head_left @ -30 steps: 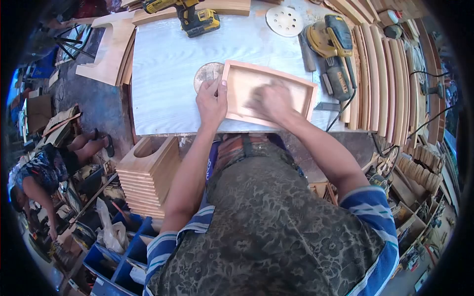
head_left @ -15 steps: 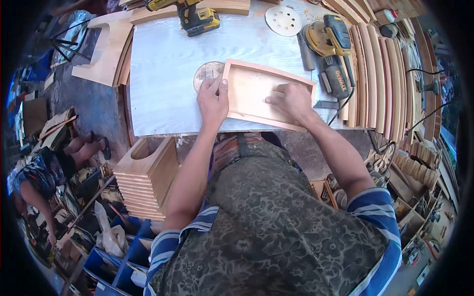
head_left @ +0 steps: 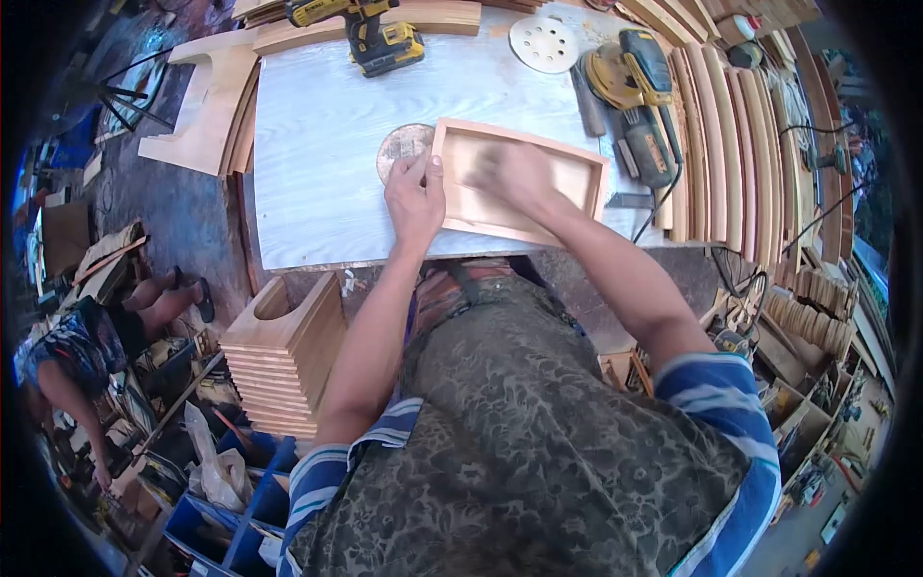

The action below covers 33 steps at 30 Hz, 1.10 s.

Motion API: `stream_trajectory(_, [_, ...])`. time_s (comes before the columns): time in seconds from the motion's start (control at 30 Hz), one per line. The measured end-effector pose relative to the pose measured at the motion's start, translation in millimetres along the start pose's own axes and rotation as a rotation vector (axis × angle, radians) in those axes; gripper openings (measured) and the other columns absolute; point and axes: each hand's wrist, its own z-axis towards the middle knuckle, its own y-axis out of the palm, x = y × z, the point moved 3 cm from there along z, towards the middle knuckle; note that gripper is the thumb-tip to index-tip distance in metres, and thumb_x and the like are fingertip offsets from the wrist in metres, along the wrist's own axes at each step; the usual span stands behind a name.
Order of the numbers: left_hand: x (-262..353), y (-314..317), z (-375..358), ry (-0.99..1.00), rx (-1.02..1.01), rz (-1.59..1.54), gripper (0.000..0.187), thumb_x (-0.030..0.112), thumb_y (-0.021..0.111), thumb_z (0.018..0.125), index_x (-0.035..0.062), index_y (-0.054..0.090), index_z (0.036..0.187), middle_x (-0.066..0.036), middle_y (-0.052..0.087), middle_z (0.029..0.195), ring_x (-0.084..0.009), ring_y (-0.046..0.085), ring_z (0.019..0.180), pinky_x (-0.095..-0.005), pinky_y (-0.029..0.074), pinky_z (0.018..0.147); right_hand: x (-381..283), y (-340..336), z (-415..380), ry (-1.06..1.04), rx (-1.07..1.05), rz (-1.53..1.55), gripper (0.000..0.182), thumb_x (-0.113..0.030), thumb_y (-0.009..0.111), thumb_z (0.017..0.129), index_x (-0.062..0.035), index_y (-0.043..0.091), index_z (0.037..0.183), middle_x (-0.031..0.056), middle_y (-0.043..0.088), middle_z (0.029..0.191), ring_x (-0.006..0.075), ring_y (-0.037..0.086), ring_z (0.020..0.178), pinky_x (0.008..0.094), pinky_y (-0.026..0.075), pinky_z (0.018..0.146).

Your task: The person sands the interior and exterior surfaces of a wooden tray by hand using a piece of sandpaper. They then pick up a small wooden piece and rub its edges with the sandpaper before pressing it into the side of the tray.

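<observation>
Pale wood: A shallow box [head_left: 574, 183], open side up, sits near the front edge of a whitish work surface [head_left: 317, 163], a worker's hands at it.
Left hand [head_left: 415, 197]: Fingers bent and closed on the box's left end, the thumb against the wall, seemingly bracing it.
Right hand [head_left: 524, 176]: Reaching inside the box, over its floor, blurred as if in motion; whether the fingers are closed, or hold a pad or sheet, cannot be told.
Box floor: The step in hand appears to be rubbing the inside by hand. The next stroke would call for even, flat pressure, a firm left hold and care at the corners.
Round disc [head_left: 399, 149]: Worn and patchy, lying just beside the left hand and the box.
Yellow and black: A drill [head_left: 385, 43] lies beyond the box, a sander [head_left: 644, 77] to its right, near a disc with holes [head_left: 543, 45].
Floor level: Cut panels [head_left: 279, 356] stand stacked below the bench; another person [head_left: 77, 337] bends at far left.
</observation>
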Motion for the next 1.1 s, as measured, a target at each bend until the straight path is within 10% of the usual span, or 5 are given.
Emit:
stream_trajectory(0.57, [-1, 4, 8, 0.015, 0.035, -0.022, 0.033, 0.028, 0.062, 0.103, 0.0021, 0.076, 0.118, -0.020, 0.067, 0.095, -0.0362, 0.065, 0.087, -0.0457, 0.052, 0.081, 20, -8, -14, 0.125, 0.175, -0.036, 0.061, -0.070, 0.074, 0.081, -0.0097, 0.078, 0.086, 0.0196, 0.074, 0.079, 0.0371, 0.074, 0.080, 0.0472, 0.058, 0.071])
stream_trajectory(0.9, [0, -1, 3, 0.029, 0.050, 0.026, 0.032, 0.028, 0.063, 0.102, 0.0030, 0.076, 0.118, -0.019, 0.065, 0.091, -0.0332, 0.064, 0.082, -0.0452, 0.052, 0.077, -34, -6, -4, 0.270, 0.150, 0.211, 0.052, -0.054, 0.071, 0.090, -0.0041, 0.075, 0.103, 0.0274, 0.074, 0.094, 0.0448, 0.072, 0.093, 0.0531, 0.056, 0.084])
stream_trajectory(1.1, [7, -5, 0, 0.024, 0.057, 0.048, 0.031, 0.027, 0.063, 0.102, 0.0030, 0.076, 0.117, -0.018, 0.065, 0.088, -0.0320, 0.063, 0.080, -0.0455, 0.051, 0.076, 51, 3, -45, 0.369, 0.302, 0.640, 0.048, -0.032, 0.081, 0.084, 0.0029, 0.070, 0.117, 0.0269, 0.075, 0.101, 0.0383, 0.074, 0.102, 0.0462, 0.057, 0.089])
